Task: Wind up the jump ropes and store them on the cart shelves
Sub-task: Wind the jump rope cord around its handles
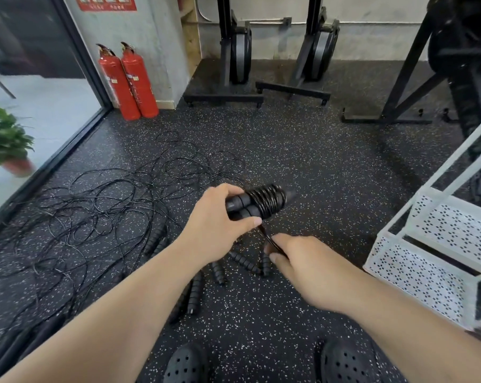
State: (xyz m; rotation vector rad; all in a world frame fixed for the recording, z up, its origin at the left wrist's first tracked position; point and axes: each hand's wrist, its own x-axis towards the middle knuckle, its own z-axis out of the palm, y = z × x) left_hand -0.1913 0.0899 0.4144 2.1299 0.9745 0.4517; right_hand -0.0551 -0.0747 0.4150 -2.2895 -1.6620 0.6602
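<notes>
Black plastic jump rope (264,201), two ribbed handles side by side with thin cord coiled tightly round them, held above the speckled black rubber floor (316,167) at mid scene, left of the white perforated metal cart (416,275). Gripped at the left end of the handles by the left hand (220,217), fingers curled over the top, thumb pressed along the near side. Short tail of cord (267,236) running down from the bundle to the right hand (303,261), pinched there between thumb and fingertips, the two hands close together but not touching. Spread over the floor to the left, a loose tangle of thin black cords (95,205); beneath the hands, several ribbed black handles (245,262) lying flat. Standing at the right edge, the cart with its tiered shelves, well clear of the tangle. Far left against the grey wall, two red fire extinguishers (129,81) upright and touching; at the left edge behind glass, a green potted plant (4,136). At the near edge, a pair of black perforated clogs (184,366).
</notes>
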